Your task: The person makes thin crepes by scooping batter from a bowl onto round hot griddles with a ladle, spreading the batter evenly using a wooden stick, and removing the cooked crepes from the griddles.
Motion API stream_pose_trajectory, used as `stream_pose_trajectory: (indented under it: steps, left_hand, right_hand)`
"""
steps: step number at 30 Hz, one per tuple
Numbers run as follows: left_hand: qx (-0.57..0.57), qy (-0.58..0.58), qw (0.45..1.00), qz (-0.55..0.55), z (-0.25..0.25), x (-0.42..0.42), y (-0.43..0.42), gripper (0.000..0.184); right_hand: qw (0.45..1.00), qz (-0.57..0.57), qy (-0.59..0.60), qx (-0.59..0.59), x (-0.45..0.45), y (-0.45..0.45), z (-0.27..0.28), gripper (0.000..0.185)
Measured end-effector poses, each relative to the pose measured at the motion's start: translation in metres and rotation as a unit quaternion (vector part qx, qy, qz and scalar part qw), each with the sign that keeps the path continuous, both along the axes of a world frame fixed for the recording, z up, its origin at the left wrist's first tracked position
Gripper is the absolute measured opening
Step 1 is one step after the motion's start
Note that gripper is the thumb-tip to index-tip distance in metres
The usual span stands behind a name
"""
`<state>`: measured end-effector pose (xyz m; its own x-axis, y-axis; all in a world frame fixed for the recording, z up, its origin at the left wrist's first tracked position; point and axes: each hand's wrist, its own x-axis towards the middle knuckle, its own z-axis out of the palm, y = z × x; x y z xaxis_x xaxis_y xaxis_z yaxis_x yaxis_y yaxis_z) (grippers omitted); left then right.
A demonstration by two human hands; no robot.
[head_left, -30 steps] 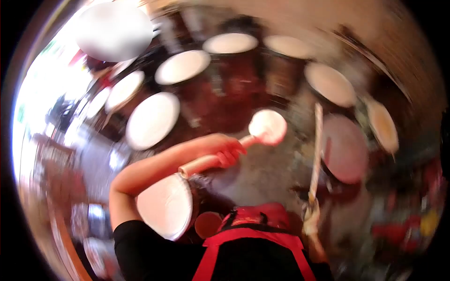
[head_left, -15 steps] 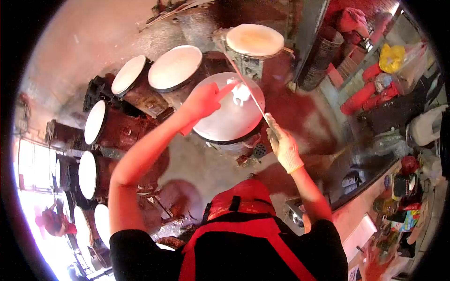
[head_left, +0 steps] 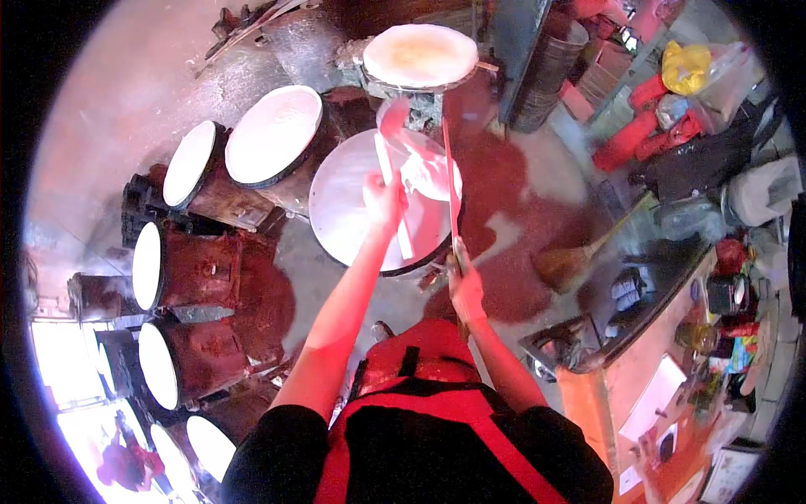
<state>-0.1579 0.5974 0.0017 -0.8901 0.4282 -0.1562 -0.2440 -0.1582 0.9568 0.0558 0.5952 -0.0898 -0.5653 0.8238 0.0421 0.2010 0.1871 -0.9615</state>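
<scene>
My left hand (head_left: 384,202) is closed around a long white-handled tool (head_left: 405,237) with a rounded pinkish end, held over a wide round pan (head_left: 340,210) of pale liquid. Blur hides the tool's exact kind. In my right hand (head_left: 466,290) is a long thin stick (head_left: 449,160), pointing away from me across the pan's right side. A glossy white sheet (head_left: 432,175), crumpled or folded, shows between the tool and the stick. I cannot tell whether it hangs from the stick or lies on the liquid.
More round white-topped drums, such as one large drum (head_left: 277,134), curve along the left. A yellowish-topped pan (head_left: 420,55) stands beyond. At right are a broom (head_left: 571,265), a yellow bag (head_left: 686,67) and a cluttered counter (head_left: 655,395). Another person (head_left: 130,462) is at lower left.
My left hand has moved right and nearer, now showing the white-handled tool upright. The stick has swung from slanted to nearly straight ahead. My right hand has come closer to my body.
</scene>
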Motion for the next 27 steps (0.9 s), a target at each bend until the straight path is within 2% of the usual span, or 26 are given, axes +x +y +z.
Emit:
stream_pose_trajectory:
  steps: [2, 4, 5, 6, 8, 9, 10, 12, 13, 16, 18, 20, 23, 26, 27]
  left_hand:
    - [0.036, 0.029, 0.998, -0.034, 0.055, -0.018, -0.012, 0.019]
    - [0.130, 0.052, 0.983, -0.118, 0.096, -0.042, -0.032, 0.018]
    - [0.198, 0.043, 0.969, -0.140, 0.116, -0.050, -0.041, 0.017]
    - [0.217, -0.014, 0.963, -0.158, 0.131, -0.062, -0.051, 0.017]
    - [0.139, -0.098, 0.975, -0.140, 0.149, -0.075, -0.083, 0.016]
    - [0.103, -0.109, 0.970, -0.191, 0.138, -0.091, -0.109, 0.015]
    - [0.067, -0.118, 0.961, -0.241, 0.120, -0.103, -0.135, 0.015]
    - [0.021, -0.144, 0.966, -0.212, 0.095, -0.088, -0.188, 0.017]
    - [-0.046, -0.153, 0.967, -0.200, 0.074, -0.085, -0.217, 0.016]
    - [-0.083, -0.227, 0.957, -0.162, 0.016, -0.068, -0.294, 0.013]
    - [-0.055, -0.298, 0.948, -0.099, -0.016, -0.057, -0.336, 0.011]
    - [-0.050, -0.311, 0.947, -0.057, -0.023, -0.046, -0.367, 0.007]
    - [-0.035, -0.310, 0.949, -0.043, -0.034, -0.038, -0.399, 0.004]
    - [-0.059, -0.350, 0.933, -0.052, -0.048, -0.042, -0.419, 0.007]
    - [-0.041, -0.370, 0.925, -0.073, -0.059, -0.045, -0.428, 0.011]
  right_hand:
    - [0.996, -0.048, 0.020, 0.067, -0.039, 0.000, -0.007, 0.046]
    - [0.998, -0.035, 0.042, -0.034, -0.074, 0.014, -0.047, 0.044]
    - [0.990, -0.036, 0.064, -0.117, -0.080, 0.012, -0.045, 0.044]
    - [0.975, -0.045, 0.085, -0.199, -0.086, 0.010, -0.043, 0.043]
    - [0.892, -0.078, 0.147, -0.420, -0.084, -0.007, 0.006, 0.042]
    - [0.871, -0.088, 0.191, -0.444, -0.078, -0.019, 0.007, 0.041]
    - [0.875, -0.129, 0.197, -0.424, -0.077, -0.034, 0.006, 0.041]
    - [0.875, -0.209, 0.205, -0.385, -0.075, -0.070, -0.003, 0.041]
    - [0.893, -0.213, 0.207, -0.339, -0.076, -0.084, -0.022, 0.041]
    - [0.914, -0.170, 0.233, -0.287, -0.109, -0.102, -0.016, 0.040]
    - [0.898, -0.188, 0.174, -0.357, -0.141, -0.096, 0.021, 0.040]
    - [0.909, -0.193, 0.185, -0.319, -0.174, -0.083, 0.018, 0.042]
    - [0.960, -0.152, 0.067, -0.227, -0.194, -0.074, 0.028, 0.036]
    - [0.947, 0.002, 0.045, -0.318, -0.169, -0.073, 0.043, 0.038]
    - [0.933, 0.000, 0.038, -0.359, -0.151, -0.078, 0.055, 0.045]
